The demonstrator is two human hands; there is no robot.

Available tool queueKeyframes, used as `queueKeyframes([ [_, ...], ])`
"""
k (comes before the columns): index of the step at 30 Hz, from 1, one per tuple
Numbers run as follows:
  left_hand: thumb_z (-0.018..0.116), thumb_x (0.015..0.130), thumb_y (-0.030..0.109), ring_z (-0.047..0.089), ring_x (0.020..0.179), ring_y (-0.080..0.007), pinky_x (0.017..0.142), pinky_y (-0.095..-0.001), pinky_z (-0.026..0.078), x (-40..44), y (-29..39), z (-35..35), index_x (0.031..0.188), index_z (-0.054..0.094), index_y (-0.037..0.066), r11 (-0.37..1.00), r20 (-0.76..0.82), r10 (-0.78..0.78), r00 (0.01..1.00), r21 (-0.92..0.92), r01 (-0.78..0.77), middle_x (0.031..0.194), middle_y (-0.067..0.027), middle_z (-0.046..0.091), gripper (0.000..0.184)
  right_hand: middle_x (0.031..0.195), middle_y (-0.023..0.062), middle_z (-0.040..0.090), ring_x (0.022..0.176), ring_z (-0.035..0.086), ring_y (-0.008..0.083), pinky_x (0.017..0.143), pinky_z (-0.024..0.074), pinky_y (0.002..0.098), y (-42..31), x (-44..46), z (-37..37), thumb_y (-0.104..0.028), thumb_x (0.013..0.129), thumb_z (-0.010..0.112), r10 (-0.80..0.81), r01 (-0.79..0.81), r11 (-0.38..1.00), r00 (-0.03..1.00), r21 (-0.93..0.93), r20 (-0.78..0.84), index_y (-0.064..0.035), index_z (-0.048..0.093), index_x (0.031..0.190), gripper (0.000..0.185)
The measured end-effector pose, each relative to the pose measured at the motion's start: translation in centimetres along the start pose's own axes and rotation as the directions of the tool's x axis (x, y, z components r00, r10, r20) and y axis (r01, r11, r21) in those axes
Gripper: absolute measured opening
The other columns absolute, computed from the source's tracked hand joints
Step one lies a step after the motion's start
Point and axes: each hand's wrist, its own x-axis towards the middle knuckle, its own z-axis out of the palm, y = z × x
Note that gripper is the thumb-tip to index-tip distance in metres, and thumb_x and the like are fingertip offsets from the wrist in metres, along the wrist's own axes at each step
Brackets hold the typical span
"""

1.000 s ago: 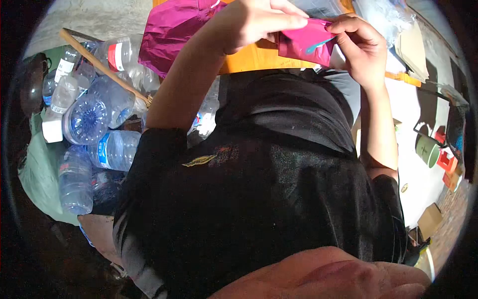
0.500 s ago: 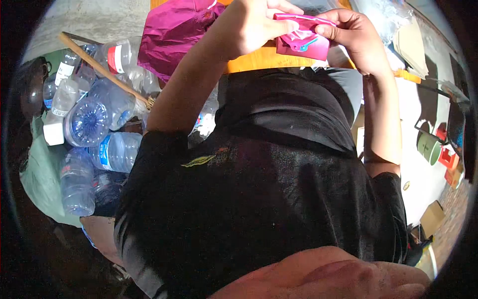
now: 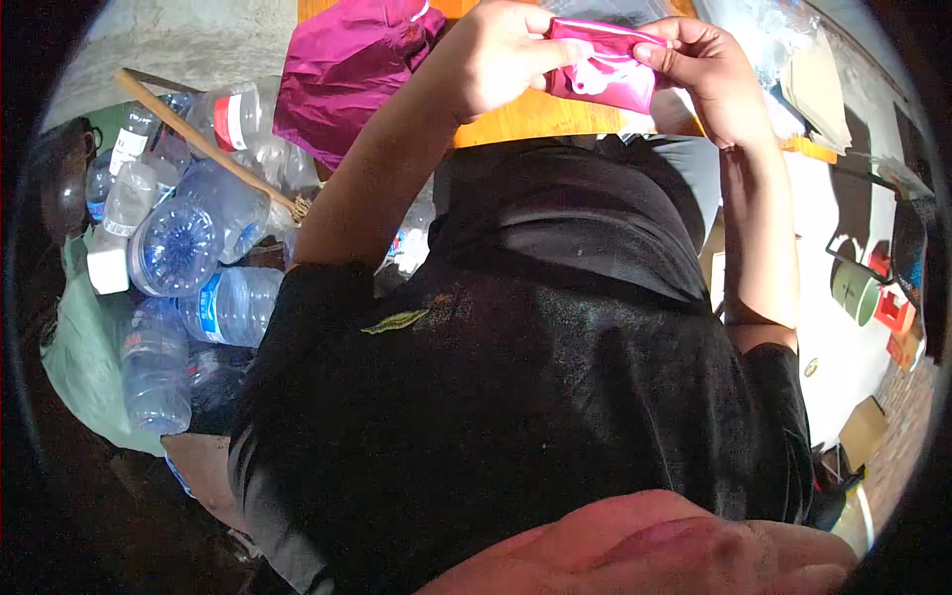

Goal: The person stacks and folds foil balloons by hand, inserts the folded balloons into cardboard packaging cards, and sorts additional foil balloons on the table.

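Both my hands are up over the wooden table (image 3: pixel 526 121), holding a small shiny pink packet (image 3: pixel 623 87) between them. My left hand (image 3: pixel 504 61) pinches its left side, thumb lying across the front. At the upper right corner, my right hand (image 3: pixel 706 67) grips it between thumb and fingers. A pale, looped shape shows on the packet's front; whether it is printed or inside I cannot tell. Beside my left forearm lies a large crumpled magenta bag (image 3: pixel 347 74). Clear plastic wrapping (image 3: pixel 620 10) is partly visible behind the packet.
Several empty plastic bottles (image 3: pixel 178 243) are heaped to the left, with a wooden stick (image 3: pixel 203 139) across them. More clear plastic (image 3: pixel 759 35) and beige card sheets (image 3: pixel 818 89) stand at the right. A green cup (image 3: pixel 853 293) sits farther right.
The packet has turned so its front shows flatter and brighter. The blue detail seen on it earlier no longer shows. Both hands keep their grip with small finger shifts.
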Motion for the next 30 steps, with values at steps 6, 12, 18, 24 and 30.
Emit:
queueKeyframes([
  [6, 0.060, 0.104, 0.011, 0.069, 0.089, -0.0106, 0.076, -0.0270, 0.054, 0.0, -0.1, 0.2, 0.120, 0.069, -0.007, 0.994, -0.061, 0.093, 0.994, 0.057, -0.089, 0.102, -0.0079, 0.075, 0.026, 0.095, 0.0034, 0.075, 0.084, 0.067, 0.0094, 0.078, 0.0533, 0.0266, 0.5, 0.4, 0.2, -0.015, 0.096, 0.076, -0.046, 0.049, 0.998, 0.997, 0.046, -0.061, -0.0008, 0.072, 0.111, 0.021],
  [12, 0.066, 0.095, 0.013, 0.074, 0.088, -0.0197, 0.077, -0.0325, 0.057, 0.0, -0.4, 1.9, 0.112, 0.073, 0.003, 0.417, -0.202, 0.681, 0.704, 0.897, -0.146, 0.098, -0.0119, 0.076, 0.021, 0.107, 0.0104, 0.074, 0.092, 0.071, 0.0151, 0.083, 0.0572, 0.0310, -1.8, -2.9, 4.7, -0.028, 0.104, 0.066, -0.002, 0.092, 0.957, 0.950, 0.276, -0.311, -0.0012, 0.066, 0.117, 0.030],
  [18, 0.077, 0.084, 0.022, 0.068, 0.118, -0.0295, 0.098, -0.0415, 0.056, 0.2, -3.5, 4.4, 0.116, 0.073, 0.007, 0.015, 0.142, 0.824, 0.548, 0.962, -0.272, 0.127, -0.0100, 0.071, 0.036, 0.100, 0.0092, 0.076, 0.083, 0.074, 0.0159, 0.081, 0.0590, 0.0289, -0.9, -2.5, 4.9, -0.016, 0.103, 0.066, 0.102, 0.038, 0.888, 0.956, 0.458, -0.277, 0.0000, 0.071, 0.116, 0.022],
  [24, 0.082, 0.088, 0.022, 0.066, 0.115, -0.0240, 0.102, -0.0367, 0.051, 0.8, -2.0, 3.6, 0.127, 0.064, 0.001, 0.778, -0.282, 0.612, 0.739, 0.383, -0.498, 0.124, -0.0152, 0.069, 0.048, 0.103, 0.0087, 0.076, 0.089, 0.072, 0.0136, 0.084, 0.0580, 0.0289, 0.9, -2.3, 3.3, -0.012, 0.103, 0.065, 0.036, 0.057, 0.913, 0.975, 0.404, -0.220, 0.0005, 0.071, 0.117, 0.020],
  [30, 0.074, 0.098, 0.014, 0.070, 0.093, -0.0110, 0.088, -0.0283, 0.055, 2.2, -2.0, 3.2, 0.114, 0.072, -0.003, 0.938, -0.094, 0.163, 0.982, -0.293, -0.184, 0.102, -0.0057, 0.076, 0.024, 0.101, 0.0077, 0.076, 0.088, 0.071, 0.0127, 0.082, 0.0572, 0.0277, 0.4, -2.1, 4.6, -0.016, 0.106, 0.061, -0.022, 0.105, 0.925, 0.975, 0.366, -0.222, -0.0004, 0.072, 0.115, 0.021],
])
